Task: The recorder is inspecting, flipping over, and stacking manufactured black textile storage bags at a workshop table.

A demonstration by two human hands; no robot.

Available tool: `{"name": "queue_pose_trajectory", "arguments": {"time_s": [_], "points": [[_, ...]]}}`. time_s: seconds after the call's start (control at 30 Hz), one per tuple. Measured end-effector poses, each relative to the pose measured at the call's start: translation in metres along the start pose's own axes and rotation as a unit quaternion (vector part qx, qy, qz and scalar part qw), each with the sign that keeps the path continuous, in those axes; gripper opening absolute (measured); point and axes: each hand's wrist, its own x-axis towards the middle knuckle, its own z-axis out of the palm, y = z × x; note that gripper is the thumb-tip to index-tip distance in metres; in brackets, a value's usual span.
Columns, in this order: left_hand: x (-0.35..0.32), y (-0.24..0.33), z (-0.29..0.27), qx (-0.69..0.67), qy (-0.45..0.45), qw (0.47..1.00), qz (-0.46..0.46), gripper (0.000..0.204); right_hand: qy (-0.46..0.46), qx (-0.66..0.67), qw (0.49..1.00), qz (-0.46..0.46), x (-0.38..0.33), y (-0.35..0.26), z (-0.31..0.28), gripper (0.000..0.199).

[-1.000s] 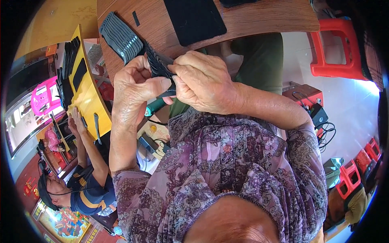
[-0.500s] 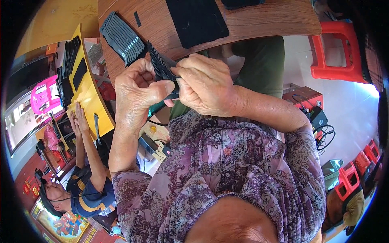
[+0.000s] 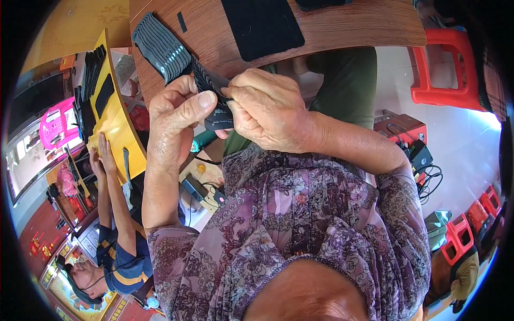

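Both hands are raised in front of my chest, just off the near edge of the table. My left hand point(image 3: 176, 109) is closed on a black fabric piece point(image 3: 220, 119), its thumb pressed flat on the near face. The piece has a rounded lower end with pale print and a ridged upper part that reaches toward the table. My right hand point(image 3: 270, 109) pinches the piece's right side, its fingertips curled and partly hidden. Beyond my left hand lies an overlapping row of similar dark grey pieces point(image 3: 160, 48) on the wooden table point(image 3: 342, 27).
A black mat point(image 3: 262, 29) and a small black strip point(image 3: 181, 22) lie on the table. At left, a co-worker's hands point(image 3: 104, 155) rest by a yellow board point(image 3: 120, 120) with black pieces. A red stool point(image 3: 447, 96) stands right. A green cylinder point(image 3: 204, 140) shows below my hands.
My left hand has shifted slightly left, its thumb moving off the lower end, so more of the printed face shows. The right hand keeps its pinch. The co-worker's head has moved lower in the picture.
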Motion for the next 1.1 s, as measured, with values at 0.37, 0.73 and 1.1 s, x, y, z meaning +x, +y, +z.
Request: {"name": "queue_pose_trajectory", "arguments": {"time_s": [0.37,0.73,1.1], "points": [[0.003,0.007,-0.001,-0.023,-0.022,0.997,-0.066,0.019,-0.005,-0.017,1.000,-0.021,-0.002,0.000,0.000,0.039],[-0.011,0.025,-0.012,0.150,-0.034,0.978,-0.138,0.013,-0.053,-0.016,0.998,-0.027,-0.012,-0.010,0.016,0.030],[-0.023,0.000,-0.004,0.080,-0.037,0.986,-0.143,0.017,-0.087,0.129,0.942,0.297,-0.005,-0.007,-0.003,0.038]]}}
